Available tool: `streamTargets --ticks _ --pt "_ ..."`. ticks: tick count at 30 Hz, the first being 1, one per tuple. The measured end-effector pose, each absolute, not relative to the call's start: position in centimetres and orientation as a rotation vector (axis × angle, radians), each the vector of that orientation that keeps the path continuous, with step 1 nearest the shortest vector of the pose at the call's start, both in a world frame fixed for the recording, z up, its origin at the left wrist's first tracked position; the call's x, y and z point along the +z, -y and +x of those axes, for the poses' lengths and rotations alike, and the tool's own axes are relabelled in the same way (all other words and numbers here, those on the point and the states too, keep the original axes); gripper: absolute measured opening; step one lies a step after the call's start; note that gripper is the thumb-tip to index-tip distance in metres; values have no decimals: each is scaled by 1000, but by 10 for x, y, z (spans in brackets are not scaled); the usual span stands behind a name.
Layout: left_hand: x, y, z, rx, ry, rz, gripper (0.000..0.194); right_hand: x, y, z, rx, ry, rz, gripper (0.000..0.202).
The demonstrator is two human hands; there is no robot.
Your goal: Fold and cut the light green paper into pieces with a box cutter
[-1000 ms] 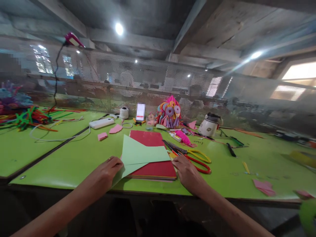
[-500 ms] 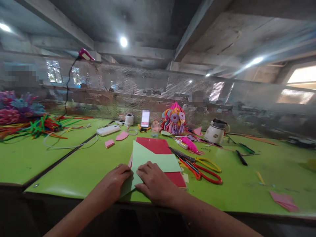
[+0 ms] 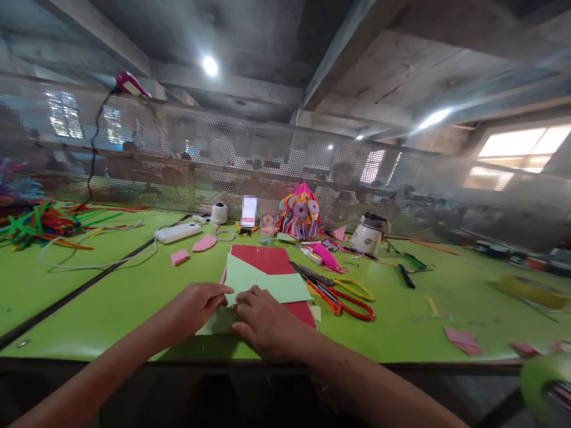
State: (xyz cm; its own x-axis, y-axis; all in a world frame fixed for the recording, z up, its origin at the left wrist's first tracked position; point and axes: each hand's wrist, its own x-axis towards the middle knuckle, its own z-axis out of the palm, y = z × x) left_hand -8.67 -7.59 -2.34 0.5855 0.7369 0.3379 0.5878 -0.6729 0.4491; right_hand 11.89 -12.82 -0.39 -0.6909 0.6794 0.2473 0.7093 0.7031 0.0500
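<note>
On the red-topped stack [image 3: 261,257], the green paper [image 3: 272,284] stretches lengthwise rightward past the right hand [image 3: 270,321], which rests on it, thumb apart. The left hand [image 3: 191,312] (fingertips narrow, grip unclear) meets the paper's left edge.

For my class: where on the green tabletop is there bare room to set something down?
Two patches of the tabletop look bare: one between the pink scraps and the left hand, another between the scissors and the folded pink paper, near the front edge. It is crowded beyond the red book, around the tasselled decoration and bright pink bundle.
</note>
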Motion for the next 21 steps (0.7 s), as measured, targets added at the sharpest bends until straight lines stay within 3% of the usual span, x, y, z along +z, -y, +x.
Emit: streamTargets --ticks 9,14,18,21 --pt "29 62 -69 669 -1027 2622 27 -2 109 115 105 2690 -991 16" --pt "0 32 -12 533 -972 2671 24 -19 122 108 91 2612 -1095 17" --pt "-31 24 -1 685 -866 2720 20 -19 145 139 141 2474 -898 23" --pt "-41 30 -5 772 -815 2761 16 -10 143 190 78 2273 -1051 22"
